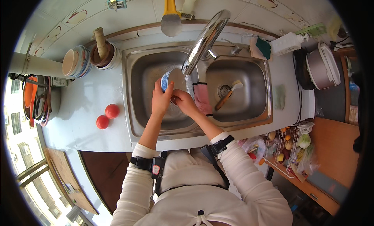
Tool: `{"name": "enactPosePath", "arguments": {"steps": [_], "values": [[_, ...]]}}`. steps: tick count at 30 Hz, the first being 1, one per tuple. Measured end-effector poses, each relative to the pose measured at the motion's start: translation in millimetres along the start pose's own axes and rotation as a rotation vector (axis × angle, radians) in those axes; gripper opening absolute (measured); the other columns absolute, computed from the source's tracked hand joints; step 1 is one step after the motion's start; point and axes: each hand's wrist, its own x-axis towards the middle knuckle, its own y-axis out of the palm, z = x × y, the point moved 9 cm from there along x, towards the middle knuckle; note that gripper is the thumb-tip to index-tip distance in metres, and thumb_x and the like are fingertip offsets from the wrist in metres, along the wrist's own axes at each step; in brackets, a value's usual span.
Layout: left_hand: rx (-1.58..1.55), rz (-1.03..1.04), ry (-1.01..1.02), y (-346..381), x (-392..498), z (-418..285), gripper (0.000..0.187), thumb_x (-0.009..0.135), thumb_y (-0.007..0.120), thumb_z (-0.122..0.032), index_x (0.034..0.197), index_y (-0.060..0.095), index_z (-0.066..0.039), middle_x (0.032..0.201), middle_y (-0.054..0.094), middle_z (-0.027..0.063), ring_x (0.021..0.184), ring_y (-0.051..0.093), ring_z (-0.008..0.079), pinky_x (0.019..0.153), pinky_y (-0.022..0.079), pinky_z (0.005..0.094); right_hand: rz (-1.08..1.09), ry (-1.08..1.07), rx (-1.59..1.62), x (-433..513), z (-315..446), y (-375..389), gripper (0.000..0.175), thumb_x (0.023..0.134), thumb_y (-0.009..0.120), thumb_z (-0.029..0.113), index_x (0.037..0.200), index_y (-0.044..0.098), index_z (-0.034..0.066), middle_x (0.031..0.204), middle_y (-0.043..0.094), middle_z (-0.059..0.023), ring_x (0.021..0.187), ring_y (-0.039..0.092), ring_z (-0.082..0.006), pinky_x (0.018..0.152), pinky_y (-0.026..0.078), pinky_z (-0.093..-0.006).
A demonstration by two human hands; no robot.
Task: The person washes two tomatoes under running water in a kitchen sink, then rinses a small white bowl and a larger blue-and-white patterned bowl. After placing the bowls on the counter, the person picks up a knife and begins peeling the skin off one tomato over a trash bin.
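Note:
Over the left basin (pixel 146 109) of the stainless steel double sink, a blue-and-white patterned bowl (pixel 177 78) is tilted on its side, its pale inside facing right. My left hand (pixel 161 96) grips it by the outer wall, thumb near the rim. The curled fingers of my right hand (pixel 184 101) hold the bowl's near edge; their tips are partly hidden. Just above the bowl ends the spout of the chrome faucet (pixel 201 48), with water running by its right side. A pink cloth (pixel 202 99) with black edging hangs over the divider, right of my right hand.
In the right basin (pixel 251 103) lies a wooden-handled brush (pixel 225 99). Two tomatoes (pixel 112 111) sit on the left counter (pixel 87 135). Stacked bowls (pixel 76 61) and a mortar with pestle (pixel 101 50) stand behind them. A white pump bottle (pixel 287 43) and a rice cooker (pixel 323 67) are at right.

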Motion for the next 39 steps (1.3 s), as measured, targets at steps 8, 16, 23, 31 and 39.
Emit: {"name": "enactPosePath", "arguments": {"steps": [8,16,23,31,39], "values": [[-0.807,0.474,-0.315,52.5,-11.2,43.8,0.074,0.082,0.049,-0.067,0.136,0.037,-0.017,0.129,0.05,0.0079,0.111,0.055,0.0239,0.082,0.05,0.0405,-0.073,-0.21,-1.091,26.6,47.7,-17.3,0.017,0.084,0.048,0.011,0.095,0.058,0.0029,0.098,0.056,-0.013,0.096,0.055,-0.0317,0.083,0.048,-0.0391],[-0.949,0.497,-0.369,58.1,-15.5,51.6,0.073,0.085,0.045,-0.066,0.138,0.038,-0.016,0.133,0.049,0.007,0.12,0.049,0.0239,0.093,0.045,0.0439,0.071,-0.168,-1.054,27.5,42.5,-2.5,0.018,0.078,0.057,0.013,0.094,0.061,0.0064,0.101,0.058,-0.0129,0.095,0.058,-0.0305,0.082,0.048,-0.0437],[-1.025,0.627,-0.337,62.2,-18.1,50.5,0.071,0.086,0.043,-0.066,0.137,0.039,-0.018,0.134,0.049,0.0061,0.119,0.051,0.0251,0.09,0.049,0.0452,0.347,-0.032,-1.062,27.1,30.0,14.7,0.022,0.076,0.059,0.012,0.097,0.057,0.0058,0.109,0.056,-0.0139,0.1,0.056,-0.0309,0.082,0.048,-0.0421],[-1.039,0.61,-0.422,57.9,-27.7,52.9,0.073,0.085,0.043,-0.069,0.138,0.038,-0.018,0.133,0.049,0.0048,0.118,0.052,0.0243,0.085,0.053,0.0427,0.392,-0.095,-1.256,26.1,23.3,22.8,0.018,0.08,0.054,0.015,0.094,0.063,0.009,0.113,0.058,-0.0056,0.095,0.057,-0.0224,0.075,0.049,-0.0344],[-0.962,0.486,-0.257,48.7,-12.0,54.3,0.069,0.087,0.047,-0.062,0.138,0.037,-0.016,0.134,0.048,0.0071,0.122,0.048,0.0247,0.094,0.045,0.0457,0.176,0.239,-1.175,21.5,12.1,-3.4,0.015,0.085,0.053,0.017,0.089,0.062,0.0048,0.102,0.061,-0.0111,0.098,0.057,-0.0259,0.08,0.048,-0.0371]]}}
